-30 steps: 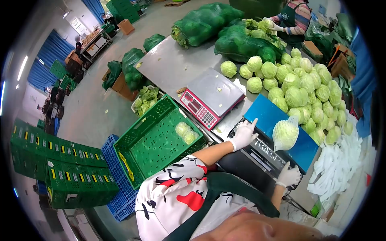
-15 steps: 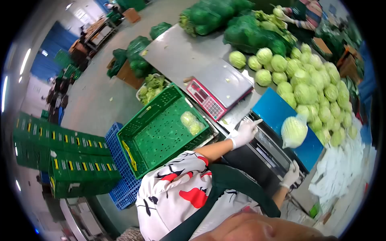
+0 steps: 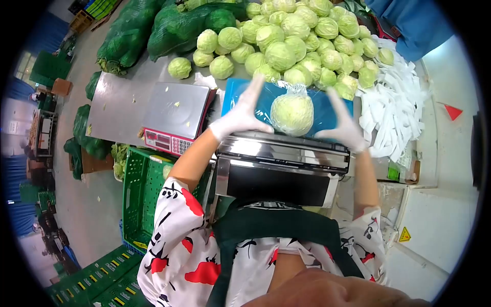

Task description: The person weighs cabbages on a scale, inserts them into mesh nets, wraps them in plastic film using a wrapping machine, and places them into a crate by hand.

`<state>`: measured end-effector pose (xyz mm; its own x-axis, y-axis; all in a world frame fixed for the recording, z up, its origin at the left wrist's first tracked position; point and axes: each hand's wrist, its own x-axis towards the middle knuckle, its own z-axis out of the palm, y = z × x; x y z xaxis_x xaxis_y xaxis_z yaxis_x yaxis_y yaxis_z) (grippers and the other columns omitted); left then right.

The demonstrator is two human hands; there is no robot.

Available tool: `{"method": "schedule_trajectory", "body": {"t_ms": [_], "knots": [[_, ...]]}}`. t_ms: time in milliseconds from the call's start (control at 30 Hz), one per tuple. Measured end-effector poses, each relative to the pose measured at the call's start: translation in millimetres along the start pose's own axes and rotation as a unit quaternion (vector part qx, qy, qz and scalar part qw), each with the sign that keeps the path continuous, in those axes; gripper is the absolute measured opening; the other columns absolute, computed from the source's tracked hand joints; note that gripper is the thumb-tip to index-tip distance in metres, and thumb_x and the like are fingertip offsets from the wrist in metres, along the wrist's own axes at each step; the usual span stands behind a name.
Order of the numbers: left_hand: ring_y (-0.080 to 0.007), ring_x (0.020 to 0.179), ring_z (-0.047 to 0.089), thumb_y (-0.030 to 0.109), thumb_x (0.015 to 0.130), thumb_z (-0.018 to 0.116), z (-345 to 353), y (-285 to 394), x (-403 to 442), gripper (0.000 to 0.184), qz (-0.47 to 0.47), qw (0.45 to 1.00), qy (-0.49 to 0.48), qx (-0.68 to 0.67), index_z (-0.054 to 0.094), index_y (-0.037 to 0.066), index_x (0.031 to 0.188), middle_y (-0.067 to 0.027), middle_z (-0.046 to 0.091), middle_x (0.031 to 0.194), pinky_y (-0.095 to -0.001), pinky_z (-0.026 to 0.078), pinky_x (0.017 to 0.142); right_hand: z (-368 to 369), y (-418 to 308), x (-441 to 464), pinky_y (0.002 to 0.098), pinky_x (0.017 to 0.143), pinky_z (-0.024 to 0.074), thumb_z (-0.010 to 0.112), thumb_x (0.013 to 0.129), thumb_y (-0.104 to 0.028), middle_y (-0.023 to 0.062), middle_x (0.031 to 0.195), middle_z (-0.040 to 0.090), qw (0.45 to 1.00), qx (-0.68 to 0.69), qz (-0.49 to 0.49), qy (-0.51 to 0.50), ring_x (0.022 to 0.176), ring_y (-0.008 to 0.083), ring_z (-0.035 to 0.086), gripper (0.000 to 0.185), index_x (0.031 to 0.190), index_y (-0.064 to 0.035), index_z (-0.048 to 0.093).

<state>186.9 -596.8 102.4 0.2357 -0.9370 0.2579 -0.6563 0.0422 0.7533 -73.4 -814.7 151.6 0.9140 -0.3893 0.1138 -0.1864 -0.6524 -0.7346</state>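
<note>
A pale green cabbage (image 3: 291, 113) in clear plastic film sits on a blue board (image 3: 232, 94), the film gathered at its top. To its left is my left hand (image 3: 241, 115), white-gloved, with thumb and fingers spread. My right hand (image 3: 345, 125), gloved too and slightly blurred, spreads its fingers on the other side. A gap shows between each hand and the cabbage. Along the board's near edge runs a metal-and-black machine (image 3: 281, 153), close below both hands.
A scale with a red keypad (image 3: 176, 110) stands left of the board. Loose cabbages (image 3: 294, 48) are heaped behind it, beside green net sacks (image 3: 179, 33). White strips (image 3: 391, 102) lie at the right. A green crate (image 3: 140, 189) is at lower left.
My view has swung round to face the machine. Both hands have left the machine's front and moved up to either side of the wrapped cabbage, fingers spreading.
</note>
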Motion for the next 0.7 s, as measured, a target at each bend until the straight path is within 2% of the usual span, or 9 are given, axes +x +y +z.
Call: {"method": "schedule_trajectory", "body": {"t_ms": [67, 133, 167, 300, 433, 500, 533, 633, 700], "knots": [[-0.0379, 0.148, 0.02, 0.035, 0.054, 0.094, 30, -14, 17, 0.138, 0.04, 0.986, -0.069, 0.147, 0.008, 0.0, 0.155, -0.0266, 0.022, 0.158, -0.0418, 0.02, 0.121, 49, 47, 24, 0.036, 0.119, 0.0237, 0.095, 0.056, -0.031, 0.0175, 0.158, 0.029, 0.98, -0.173, -0.071, -0.059, 0.144, 0.0253, 0.033, 0.127, 0.154, 0.0018, 0.021], [-0.0378, 0.144, 0.03, 0.032, 0.054, 0.095, 50, -17, 30, 0.137, -0.065, 0.987, -0.112, -0.097, 0.008, 0.0, 0.155, -0.0266, 0.031, 0.153, -0.0399, 0.025, 0.119, 65, 43, 37, 0.036, 0.117, 0.0295, 0.097, 0.054, -0.03, 0.0172, 0.152, 0.038, 0.989, 0.128, -0.019, -0.073, 0.14, 0.0253, 0.038, 0.128, 0.153, 0.0014, 0.022], [-0.0341, 0.139, 0.04, 0.028, 0.055, 0.095, 53, -20, 34, 0.133, -0.086, 0.982, -0.102, -0.133, 0.011, 0.0, 0.155, -0.024, 0.039, 0.15, -0.0372, 0.03, 0.117, 68, 48, 37, 0.0357, 0.115, 0.0326, 0.096, 0.056, -0.03, 0.0173, 0.149, 0.042, 0.989, 0.131, -0.006, -0.065, 0.138, 0.0252, 0.042, 0.125, 0.153, 0.0006, 0.023], [-0.0243, 0.136, 0.042, 0.028, 0.07, 0.088, 53, -12, 28, 0.108, -0.14, 0.944, -0.086, -0.286, 0.024, 0.001, 0.152, -0.0175, 0.043, 0.147, -0.0355, 0.034, 0.114, 77, 53, 22, 0.0335, 0.108, 0.0409, 0.091, 0.066, -0.029, 0.0147, 0.137, 0.053, 0.97, 0.218, 0.084, -0.066, 0.127, 0.0214, 0.051, 0.109, 0.15, 0.0001, 0.029], [-0.0216, 0.129, 0.048, 0.034, 0.085, 0.077, 55, 19, -10, 0.083, -0.253, 0.853, -0.086, -0.448, 0.036, -0.004, 0.146, -0.0152, 0.051, 0.139, -0.0328, 0.039, 0.109, 68, -2, -23, 0.0309, 0.1, 0.0441, 0.072, 0.088, -0.028, 0.0098, 0.135, 0.054, 0.873, 0.42, 0.229, -0.092, 0.119, 0.0149, 0.053, 0.072, 0.145, 0.0021, 0.039], [-0.023, 0.125, 0.051, 0.044, 0.09, 0.07, 63, 37, -44, 0.081, -0.254, 0.85, -0.124, -0.445, 0.035, -0.005, 0.145, -0.0157, 0.053, 0.135, -0.0332, 0.043, 0.105, 63, -33, -58, 0.0263, 0.084, 0.05, 0.059, 0.097, -0.031, 0.0077, 0.119, 0.062, 0.86, 0.449, 0.228, -0.084, 0.1, 0.0115, 0.06, 0.056, 0.14, 0.0019, 0.046], [-0.0246, 0.125, 0.051, 0.049, 0.09, 0.067, 38, 91, -57, 0.086, -0.289, 0.816, -0.151, -0.477, 0.032, -0.006, 0.145, -0.0193, 0.051, 0.136, -0.0339, 0.044, 0.104, 60, -20, -85, 0.0216, 0.065, 0.0488, 0.059, 0.097, -0.035, 0.0026, 0.098, 0.067, 0.824, 0.455, 0.279, -0.19, 0.077, 0.0076, 0.061, 0.052, 0.134, 0.0007, 0.053], [-0.0263, 0.126, 0.051, 0.056, 0.09, 0.065, 77, 88, -130, 0.093, -0.334, 0.798, -0.258, -0.43, 0.028, -0.009, 0.146, -0.0234, 0.049, 0.137, -0.0344, 0.046, 0.102, 62, -78, -148, 0.0253, 0.083, 0.0498, 0.056, 0.098, -0.038, 0.008, 0.129, 0.06, 0.746, 0.526, 0.362, -0.187, 0.109, 0.0118, 0.059, 0.061, 0.145, -0.0009, 0.042], [-0.0236, 0.133, 0.046, 0.046, 0.097, 0.059, 104, 82, -165, 0.08, -0.367, 0.748, -0.286, -0.474, 0.028, -0.005, 0.149, -0.0186, 0.046, 0.144, -0.0359, 0.039, 0.11, 85, -68, -175, 0.032, 0.107, 0.0362, 0.048, 0.102, -0.038, 0.0092, 0.149, 0.042, 0.709, 0.562, 0.382, -0.188, 0.133, 0.0174, 0.042, 0.063, 0.152, -0.0035, 0.031]]}}
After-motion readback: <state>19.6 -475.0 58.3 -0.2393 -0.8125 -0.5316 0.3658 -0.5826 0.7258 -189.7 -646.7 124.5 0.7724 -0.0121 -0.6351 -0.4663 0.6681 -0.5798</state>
